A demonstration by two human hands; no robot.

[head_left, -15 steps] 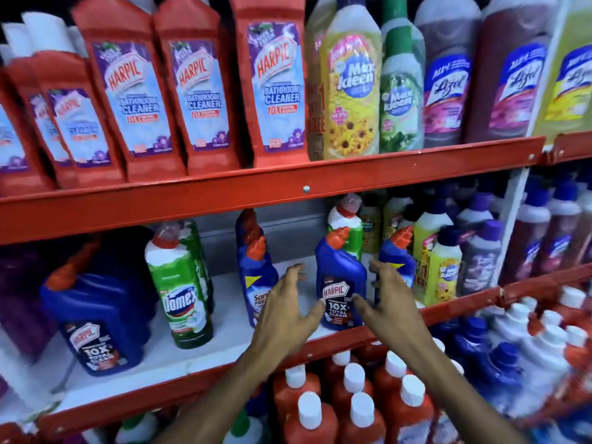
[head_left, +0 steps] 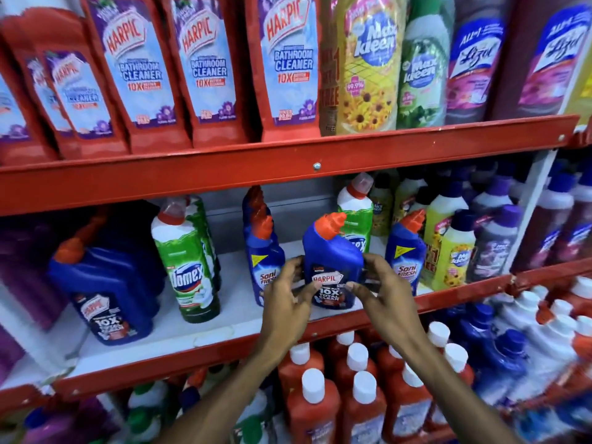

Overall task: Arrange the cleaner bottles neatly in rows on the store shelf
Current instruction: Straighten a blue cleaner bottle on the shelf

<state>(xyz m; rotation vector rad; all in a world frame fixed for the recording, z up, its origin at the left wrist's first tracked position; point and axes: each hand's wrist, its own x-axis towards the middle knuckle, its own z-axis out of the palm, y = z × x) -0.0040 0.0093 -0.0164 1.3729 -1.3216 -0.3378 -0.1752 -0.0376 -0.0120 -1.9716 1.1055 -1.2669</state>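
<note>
A blue Harpic bottle (head_left: 331,251) with an orange cap stands near the front of the middle shelf (head_left: 224,315). My left hand (head_left: 288,293) grips its left side and my right hand (head_left: 381,290) its right side, fingers wrapped around the label. A blue Sani Fresh bottle (head_left: 262,257) stands just left of it, with more behind. Another Sani Fresh bottle (head_left: 405,251) stands to its right. A green Domex bottle (head_left: 355,213) is behind the held one. Further left are a green Domex bottle (head_left: 185,261) and a large blue Harpic bottle (head_left: 105,290).
Red Harpic Bathroom Cleaner bottles (head_left: 282,65), Max Kleen (head_left: 368,65) and Lizol bottles (head_left: 471,65) fill the top shelf. Yellow and purple bottles (head_left: 455,251) crowd the middle shelf's right. Red white-capped bottles (head_left: 314,408) stand below. A red shelf lip (head_left: 288,168) hangs overhead.
Both hands have closed in from either side onto the blue Harpic bottle, which now leans slightly. The view has moved closer to the shelf.
</note>
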